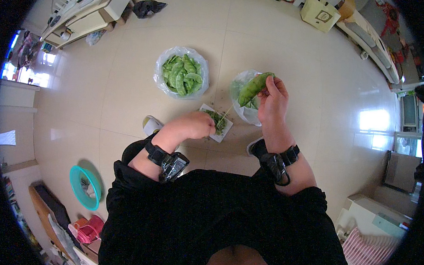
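Note:
My right hand (274, 101) pinches a large flat green bean pod (252, 90) by its upper end and holds it raised and tilted. Close to the middle, my left hand (201, 124) is closed, its fingertips on a thin pale string (226, 113) that stretches up toward the pod. Under my left hand lies a white sheet (220, 137) with green scraps (219, 119) on it. Behind the held pod stands an open clear plastic bag (241, 82) with some pods inside, partly hidden by my right hand. Another clear bag (158, 79), full of green pods (180, 76), sits to the left.
Both bags rest on a pale tiled floor (130, 64). My shoe (151, 125) shows beside the white sheet. A turquoise basin (97, 196) and a pink container (91, 228) stand at the lower left. Farther off are a black bag (147, 9) and a pale yellow bag (319, 14).

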`<state>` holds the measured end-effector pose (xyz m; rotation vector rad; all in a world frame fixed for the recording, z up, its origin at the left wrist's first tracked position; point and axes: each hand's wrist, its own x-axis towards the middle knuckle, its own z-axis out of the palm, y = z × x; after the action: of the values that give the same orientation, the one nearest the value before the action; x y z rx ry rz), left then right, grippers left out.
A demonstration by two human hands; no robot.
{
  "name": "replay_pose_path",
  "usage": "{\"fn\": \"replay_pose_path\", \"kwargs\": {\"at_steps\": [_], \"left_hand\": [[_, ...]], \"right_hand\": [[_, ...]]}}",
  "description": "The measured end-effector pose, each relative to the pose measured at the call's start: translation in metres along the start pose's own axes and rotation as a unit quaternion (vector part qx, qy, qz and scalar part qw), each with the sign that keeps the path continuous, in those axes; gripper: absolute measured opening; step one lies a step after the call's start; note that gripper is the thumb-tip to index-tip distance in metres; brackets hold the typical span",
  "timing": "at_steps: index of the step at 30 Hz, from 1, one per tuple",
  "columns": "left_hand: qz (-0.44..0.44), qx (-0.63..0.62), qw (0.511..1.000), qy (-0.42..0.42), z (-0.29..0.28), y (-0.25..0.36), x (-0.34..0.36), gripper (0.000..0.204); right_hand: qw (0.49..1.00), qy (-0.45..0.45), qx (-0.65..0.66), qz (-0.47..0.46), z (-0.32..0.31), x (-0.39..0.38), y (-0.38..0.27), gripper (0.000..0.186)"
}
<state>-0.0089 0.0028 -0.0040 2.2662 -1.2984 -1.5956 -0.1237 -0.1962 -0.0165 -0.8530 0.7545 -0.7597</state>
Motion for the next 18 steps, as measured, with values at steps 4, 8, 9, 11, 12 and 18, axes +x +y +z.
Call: {"fn": "replay_pose_path", "kwargs": {"at_steps": [4, 8, 9, 11, 12, 18], "left_hand": [[0.053, 0.055, 0.997, 0.030, 0.009, -0.008, 0.003, 0.031], [0.080, 0.055, 0.994, 0.046, 0.015, -0.015, 0.007, 0.033], [0.069, 0.052, 0.995, 0.043, 0.016, -0.015, 0.007, 0.033], [0.063, 0.119, 0.991, 0.022, 0.015, -0.015, 0.009, 0.031], [0.059, 0.158, 0.986, 0.013, 0.015, -0.015, 0.009, 0.031], [0.046, 0.136, 0.989, 0.036, 0.015, -0.015, 0.004, 0.031]], "right_hand": [[0.999, 0.025, 0.034, 0.005, -0.001, 0.000, -0.001, 0.007], [0.998, 0.022, 0.057, 0.003, -0.001, 0.002, -0.003, 0.006], [0.998, 0.023, 0.060, 0.002, 0.000, 0.002, -0.003, 0.006], [0.997, 0.026, 0.065, -0.009, 0.000, 0.001, -0.004, 0.006], [0.997, 0.035, 0.065, -0.011, 0.000, 0.001, -0.005, 0.006], [0.997, 0.044, 0.059, -0.038, 0.002, 0.003, -0.013, 0.008]]}}
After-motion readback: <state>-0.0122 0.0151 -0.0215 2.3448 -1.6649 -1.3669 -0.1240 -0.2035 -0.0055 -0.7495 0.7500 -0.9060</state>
